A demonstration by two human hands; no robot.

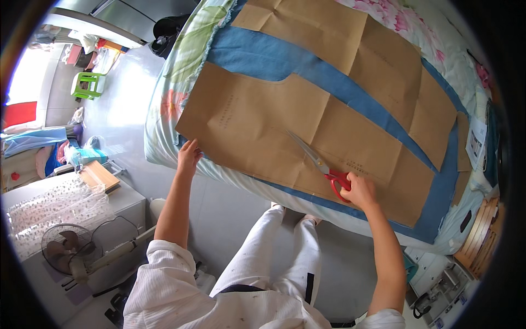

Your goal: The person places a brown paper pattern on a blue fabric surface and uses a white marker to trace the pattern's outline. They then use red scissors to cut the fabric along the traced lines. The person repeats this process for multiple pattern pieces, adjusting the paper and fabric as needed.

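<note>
Blue fabric (263, 53) is spread on a bed, with brown paper sewing patterns lying flat on it. The nearer paper pattern (263, 107) has a curved notch in its far edge and bears small writing; a larger paper pattern (382, 61) lies beyond it. My right hand (359, 190) holds red-handled scissors (318, 161) over the near pattern, their blades nearly closed and pointing to the upper left. My left hand (190, 156) is at the near left edge of that pattern, fingers slightly curled; whether it pinches the paper and fabric is unclear.
The bed's floral sheet (168, 98) shows around the fabric. A printed sheet (476, 137) lies at the right. To the left stand a white table (131, 197) with a wooden board, an electric fan (68, 249) and a green plastic stool (87, 85). Grey floor (230, 214) shows beside the bed.
</note>
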